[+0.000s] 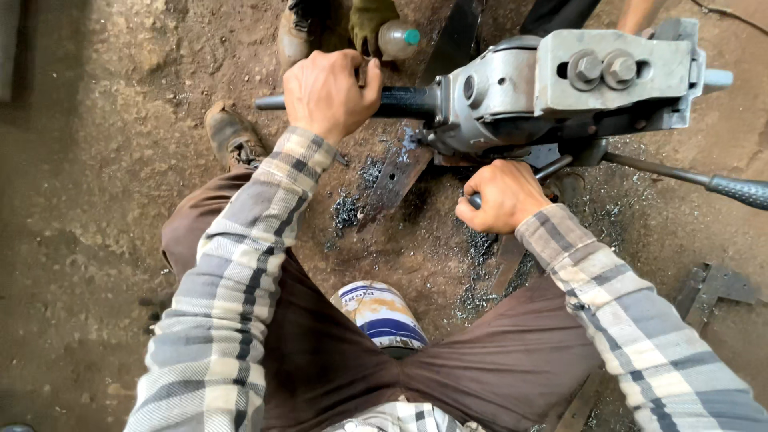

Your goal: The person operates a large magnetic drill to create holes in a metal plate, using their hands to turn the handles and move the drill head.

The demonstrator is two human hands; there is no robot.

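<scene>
1. The grey metal power tool point(552, 88) sits on the dirt floor point(96, 176) directly ahead of the seated person, its body carrying a plate with two hex bolts point(602, 69).
2. A black side handle point(400, 102) projects from the tool toward the left; its long axis runs roughly level across the view.
3. The left hand point(330, 92) is wrapped tight around that handle, fist fully closed.
4. The right hand point(500, 196) lies nearer the person, below the tool body, fingers curled around a dark grip point(475, 200) that is mostly hidden.
5. A dark flat steel strip point(392, 180) slants beneath the tool, between the two hands, with metal filings point(346, 212) scattered around it.
6. A second knurled lever point(740, 190) extends to the right, unheld.
7. A round can with a white, blue and orange label point(380, 314) stands between the knees.
8. A clear bottle with a teal cap point(398, 38) lies at the top edge, beside a boot point(294, 36).
</scene>
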